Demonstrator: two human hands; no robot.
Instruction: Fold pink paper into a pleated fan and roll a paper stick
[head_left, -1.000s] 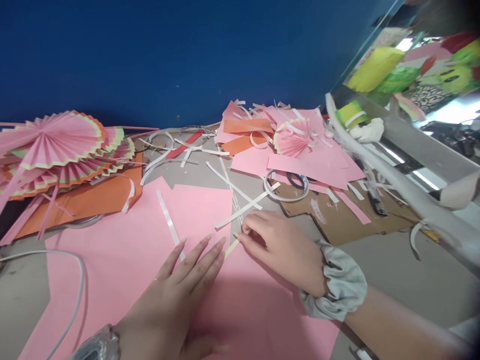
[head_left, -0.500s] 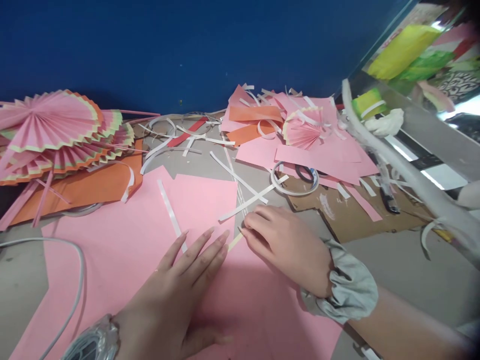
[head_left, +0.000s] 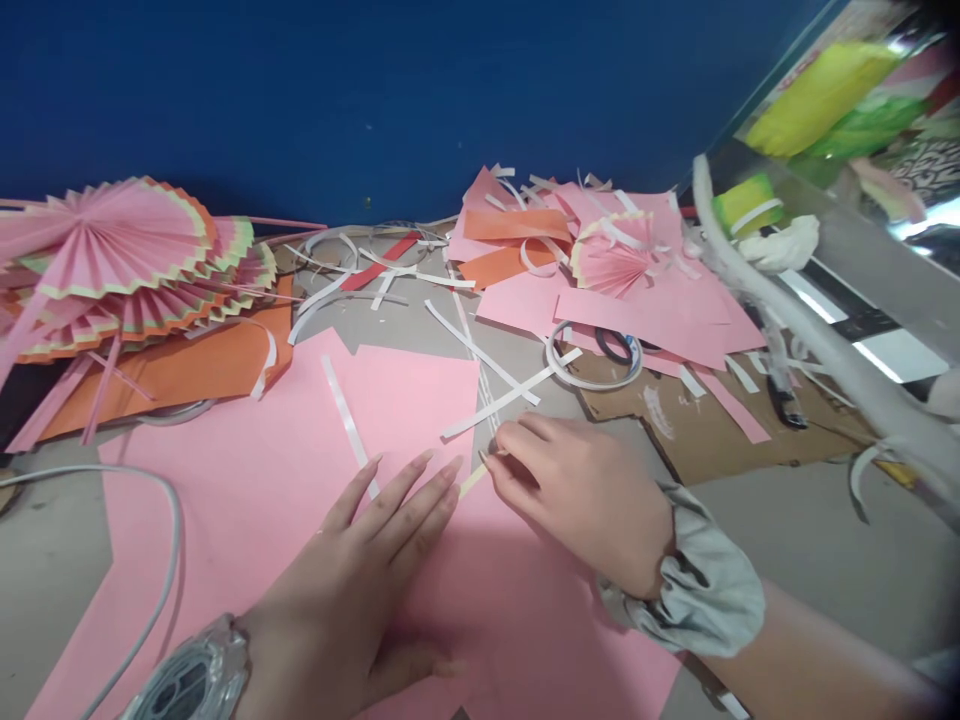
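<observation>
My left hand (head_left: 367,560) lies spread on overlapping sheets of pink paper (head_left: 225,500), palm down. Its fingertips reach toward a narrow pale yellow strip (head_left: 473,481) at the paper's edge. At the strip's other end, my right hand (head_left: 581,495) is closed in a pinch, thumb and index finger together around it. The exact hold is partly hidden by the fingers. A white strip (head_left: 345,415) lies on the pink paper just beyond my left index finger. Two more white strips (head_left: 510,395) cross beyond my right hand.
Pleated pink paper fans (head_left: 127,240) are piled at left on orange paper (head_left: 180,370). A tape roll (head_left: 556,372) sits near pink scraps (head_left: 675,300) and brown cardboard (head_left: 720,440). A grey cable (head_left: 176,520) curves at left; a blue wall (head_left: 375,100) stands behind.
The view has shifted slightly, so the things on the table appear a little farther right. Both hands keep nearly the same pose around the pale yellow strip.
</observation>
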